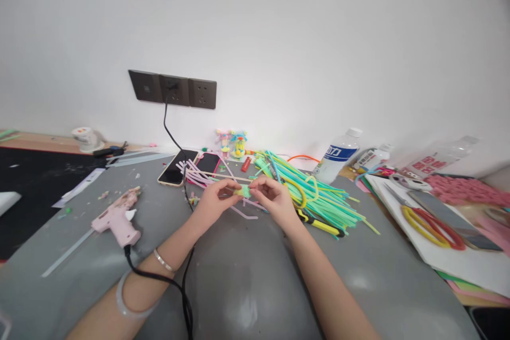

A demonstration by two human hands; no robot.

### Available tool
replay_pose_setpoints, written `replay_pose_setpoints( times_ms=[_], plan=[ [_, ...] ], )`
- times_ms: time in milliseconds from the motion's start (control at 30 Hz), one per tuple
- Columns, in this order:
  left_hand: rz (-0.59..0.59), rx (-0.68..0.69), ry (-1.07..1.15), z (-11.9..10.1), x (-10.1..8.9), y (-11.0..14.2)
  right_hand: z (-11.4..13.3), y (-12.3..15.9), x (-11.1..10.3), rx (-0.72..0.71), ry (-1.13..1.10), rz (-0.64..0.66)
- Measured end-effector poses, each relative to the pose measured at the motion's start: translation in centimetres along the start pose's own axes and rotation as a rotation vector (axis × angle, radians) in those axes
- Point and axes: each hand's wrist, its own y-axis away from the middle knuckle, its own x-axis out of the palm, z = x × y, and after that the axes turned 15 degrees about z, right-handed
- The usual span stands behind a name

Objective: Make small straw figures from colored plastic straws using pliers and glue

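Both hands meet over the middle of the grey table. My left hand (pixel 217 196) pinches the left end of a small green and yellow piece (pixel 244 190), which looks like bent pipe cleaner. At its right end, the fingertips of my right hand (pixel 271 196) are closed on the same piece. Behind my left hand lie pink pipe cleaners (pixel 195 174). A large bundle of green pipe cleaners (pixel 326 202) spreads to the right of my right hand. Two small colourful figures (pixel 231 143) stand against the wall.
A pink glue gun (pixel 119 220) with a black cable lies left. Phones (pixel 178 168) rest behind the hands. A yellow utility knife (pixel 322 223) and a bottle (pixel 338 156) are right, with scissors (pixel 432 226) on paper farther over. A red lighter (pixel 246 164) sits near the figures.
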Motion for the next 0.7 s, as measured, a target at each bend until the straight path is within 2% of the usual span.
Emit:
replay_pose_setpoints(
  times_ms=[300, 700],
  plan=[
    [0.005, 0.011, -0.02, 0.21, -0.09, -0.03, 0.4, 0.02, 0.01, 0.024, -0.053, -0.044],
    [-0.011, 0.001, -0.022, -0.07, 0.03, 0.12, 0.6, 0.02, 0.12, 0.05, -0.003, -0.005]
  ],
)
